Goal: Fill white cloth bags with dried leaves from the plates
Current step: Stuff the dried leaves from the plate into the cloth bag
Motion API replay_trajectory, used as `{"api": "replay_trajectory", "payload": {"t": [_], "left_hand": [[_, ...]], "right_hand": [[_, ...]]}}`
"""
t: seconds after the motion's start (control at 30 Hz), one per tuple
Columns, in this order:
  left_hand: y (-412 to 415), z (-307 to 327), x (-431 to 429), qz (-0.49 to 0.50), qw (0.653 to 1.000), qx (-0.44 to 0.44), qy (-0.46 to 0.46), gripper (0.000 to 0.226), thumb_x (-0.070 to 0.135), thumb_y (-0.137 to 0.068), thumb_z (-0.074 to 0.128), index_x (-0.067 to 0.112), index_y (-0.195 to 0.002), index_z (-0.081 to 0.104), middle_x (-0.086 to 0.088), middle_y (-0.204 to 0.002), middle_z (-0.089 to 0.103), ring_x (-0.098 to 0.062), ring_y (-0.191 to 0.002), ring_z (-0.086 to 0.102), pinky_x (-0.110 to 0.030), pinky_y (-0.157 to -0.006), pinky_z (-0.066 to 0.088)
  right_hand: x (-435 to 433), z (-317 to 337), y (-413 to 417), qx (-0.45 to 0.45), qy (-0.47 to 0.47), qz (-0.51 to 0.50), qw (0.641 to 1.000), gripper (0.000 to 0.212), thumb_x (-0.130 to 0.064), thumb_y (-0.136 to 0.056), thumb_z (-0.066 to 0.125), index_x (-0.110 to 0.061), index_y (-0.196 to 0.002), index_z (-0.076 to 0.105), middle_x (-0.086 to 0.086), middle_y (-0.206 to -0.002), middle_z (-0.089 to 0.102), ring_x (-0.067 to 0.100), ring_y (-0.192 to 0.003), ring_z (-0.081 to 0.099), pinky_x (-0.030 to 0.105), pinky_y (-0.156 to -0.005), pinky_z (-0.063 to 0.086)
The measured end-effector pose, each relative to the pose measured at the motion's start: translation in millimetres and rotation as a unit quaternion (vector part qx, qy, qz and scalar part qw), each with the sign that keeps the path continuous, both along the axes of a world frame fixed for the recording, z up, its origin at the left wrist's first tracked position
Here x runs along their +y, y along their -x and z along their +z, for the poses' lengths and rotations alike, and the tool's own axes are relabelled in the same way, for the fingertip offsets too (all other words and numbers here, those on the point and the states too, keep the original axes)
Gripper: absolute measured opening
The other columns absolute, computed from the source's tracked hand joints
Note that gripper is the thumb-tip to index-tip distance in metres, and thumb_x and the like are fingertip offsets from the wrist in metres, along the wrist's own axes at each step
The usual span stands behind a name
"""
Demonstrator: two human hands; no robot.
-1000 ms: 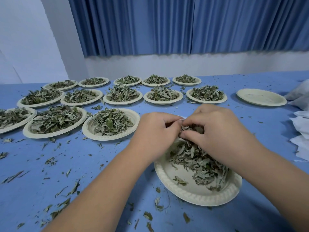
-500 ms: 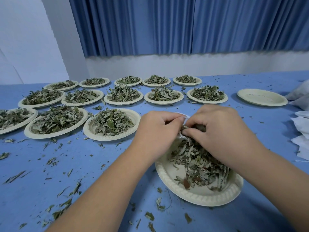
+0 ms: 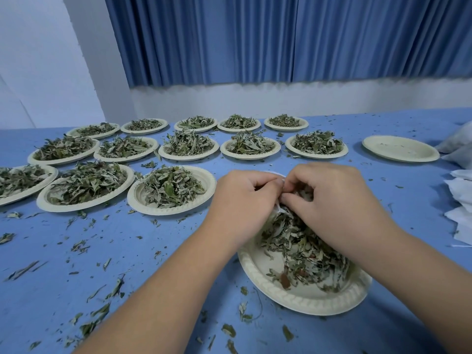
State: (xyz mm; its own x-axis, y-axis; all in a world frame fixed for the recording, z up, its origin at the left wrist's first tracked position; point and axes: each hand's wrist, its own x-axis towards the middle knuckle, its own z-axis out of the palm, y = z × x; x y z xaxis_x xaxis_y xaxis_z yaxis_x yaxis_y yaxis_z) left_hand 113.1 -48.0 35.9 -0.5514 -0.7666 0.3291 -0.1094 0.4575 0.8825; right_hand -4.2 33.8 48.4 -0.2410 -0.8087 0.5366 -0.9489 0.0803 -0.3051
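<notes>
The near plate (image 3: 301,300) lies under both hands, with dried leaves (image 3: 306,251) heaped below the right hand (image 3: 332,203) fingers, which curl, apparently pinching leaves. The left hand (image 3: 242,200) fingers pinch the white cloth bag (image 3: 278,209), which sits between the fingertips. The cloth is limp and the leaves are brittle and light: hold the hem.

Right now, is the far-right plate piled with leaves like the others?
No, the far-right plate is bare apart from a few crumbs, while the neighbouring plate carries a leaf heap.
</notes>
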Motion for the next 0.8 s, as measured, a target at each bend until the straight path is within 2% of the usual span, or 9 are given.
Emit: {"api": "replay_trajectory", "payload": {"t": [0.13,0.23,0.33,0.43,0.5,0.6,0.67,0.7,0.8], "left_hand": [[0.3,-1.4,-0.5,0.008,1.0,-0.01,-0.001,0.025,0.019,-0.089,0.06,0.03,-0.076,0.078,0.005,-0.07,0.073,-0.02,-0.075,0.067,-0.03,-0.066,0.052],[-0.8,-1.4,-2.3,0.023,1.0,-0.009,-0.009,0.022,0.021,-0.09,0.061,0.029,-0.081,0.079,0.01,-0.071,0.073,-0.019,-0.074,0.069,-0.035,-0.069,0.056],[-1.2,-0.1,-1.9,0.039,0.999,-0.004,0.009,0.02,0.024,-0.091,0.063,0.031,-0.081,0.078,0.003,-0.068,0.072,-0.02,-0.061,0.062,-0.03,-0.056,0.049],[-1.1,0.6,-0.2,0.032,0.999,-0.003,-0.003,0.02,0.023,-0.09,0.063,0.032,-0.081,0.079,0.0,-0.073,0.074,-0.026,-0.077,0.066,-0.036,-0.066,0.052],[-1.2,0.9,0.8,0.019,1.0,-0.003,-0.01,0.021,0.021,-0.088,0.061,0.03,-0.081,0.079,0.001,-0.074,0.074,-0.025,-0.08,0.067,-0.037,-0.069,0.053],[-1.2,0.8,0.0,0.009,1.0,-0.002,-0.011,0.024,0.017,-0.088,0.06,0.027,-0.079,0.079,0.007,-0.066,0.072,-0.012,-0.062,0.062,-0.031,-0.06,0.051],[-1.1,0.3,-1.1,0.007,1.0,-0.002,-0.021,0.025,0.016,-0.089,0.06,0.026,-0.077,0.079,0.012,-0.055,0.066,0.0,-0.047,0.05,-0.02,-0.044,0.041],[-1.1,0.1,-1.8,0.007,1.0,0.001,-0.03,0.025,0.016,-0.089,0.059,0.025,-0.077,0.079,0.015,-0.051,0.062,0.004,-0.041,0.045,-0.014,-0.041,0.034],[-1.1,-0.5,-4.8,0.013,0.998,0.014,-0.053,0.024,0.015,-0.089,0.059,0.022,-0.077,0.079,0.017,-0.051,0.061,0.005,-0.037,0.045,-0.008,-0.039,0.03]], "right_hand": [[-0.8,0.8,0.4,0.003,-0.012,0.014,1.0,0.004,-0.024,-0.079,0.072,-0.022,-0.076,0.071,-0.008,-0.076,0.062,0.007,-0.074,0.053,0.018,-0.068,0.037],[1.3,3.9,0.5,-0.054,0.0,0.044,0.998,0.006,-0.023,-0.079,0.068,-0.027,-0.082,0.071,-0.014,-0.077,0.066,0.002,-0.082,0.055,0.009,-0.074,0.038],[2.6,4.9,1.7,-0.109,0.002,0.074,0.991,0.021,-0.014,-0.08,0.065,-0.034,-0.085,0.062,-0.019,-0.081,0.066,-0.004,-0.08,0.059,0.013,-0.074,0.045],[0.4,2.1,-0.1,-0.091,0.016,0.069,0.993,0.025,-0.009,-0.077,0.07,-0.031,-0.08,0.06,-0.017,-0.08,0.063,0.001,-0.076,0.059,0.019,-0.071,0.046],[-1.4,-0.3,-0.8,-0.084,0.033,0.059,0.994,0.022,-0.007,-0.073,0.074,-0.026,-0.076,0.063,-0.017,-0.075,0.06,0.002,-0.077,0.058,0.018,-0.071,0.045],[-2.1,-3.0,0.0,-0.068,0.047,0.043,0.996,0.018,-0.01,-0.071,0.076,-0.026,-0.072,0.066,-0.018,-0.068,0.06,-0.004,-0.075,0.055,0.01,-0.068,0.042],[-2.2,-3.8,1.2,-0.053,0.06,0.039,0.996,0.015,-0.013,-0.071,0.078,-0.025,-0.071,0.069,-0.02,-0.066,0.059,-0.005,-0.074,0.053,0.005,-0.066,0.036],[-2.3,-3.8,1.6,-0.049,0.066,0.04,0.996,0.013,-0.014,-0.07,0.079,-0.024,-0.071,0.07,-0.02,-0.065,0.058,-0.001,-0.075,0.052,0.005,-0.067,0.035],[-2.5,-1.9,3.1,-0.061,0.057,0.059,0.995,0.007,-0.022,-0.074,0.078,-0.028,-0.073,0.073,-0.015,-0.073,0.061,0.002,-0.077,0.052,0.009,-0.068,0.032]]}}
